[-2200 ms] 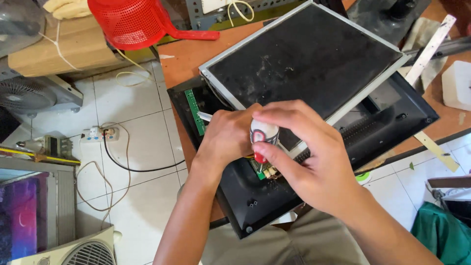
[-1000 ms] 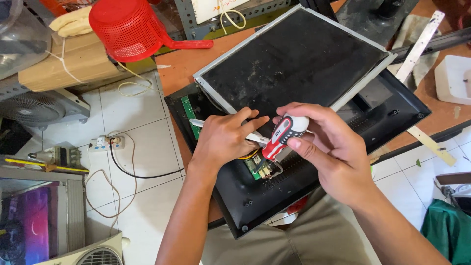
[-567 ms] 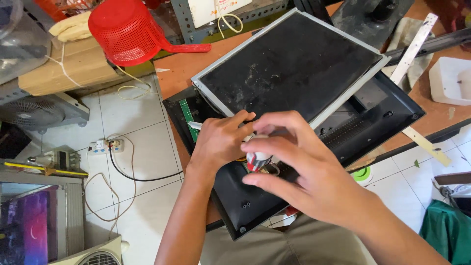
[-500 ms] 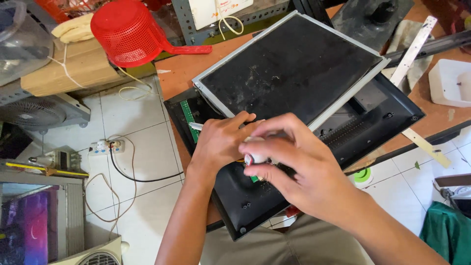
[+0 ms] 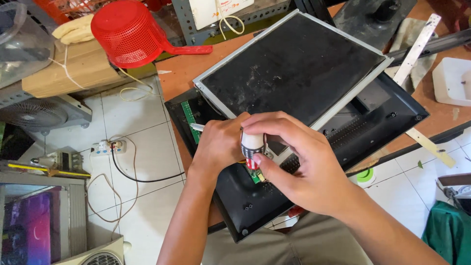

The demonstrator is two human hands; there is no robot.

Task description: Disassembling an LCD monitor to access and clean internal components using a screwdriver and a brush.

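The right hand (image 5: 299, 167) was curled round a small screwdriver with a white-and-red handle (image 5: 252, 147), thumb and fingers closed on the handle and the tool standing nearly upright, its tip pointing down into the open black plastic back shell of a flat monitor (image 5: 255, 206) (the tip itself was hidden behind the fingers). The left hand (image 5: 221, 145) was closed into a loose fist just beside the screwdriver, pressed down on the shell's inside near a green circuit board (image 5: 189, 120); whether it pinched anything could not be told. The shell lay on the brown wooden worktop (image 5: 181, 73) and hung out over its near edge, above the white tiled floor (image 5: 142, 147). A dark flat display panel with a grey metal frame (image 5: 294, 64) rested tilted across the shell's far half. Towards the worktop's far left corner stood a red plastic strainer with a handle (image 5: 132, 32), and a white plastic box (image 5: 449, 81) sat at the right edge.
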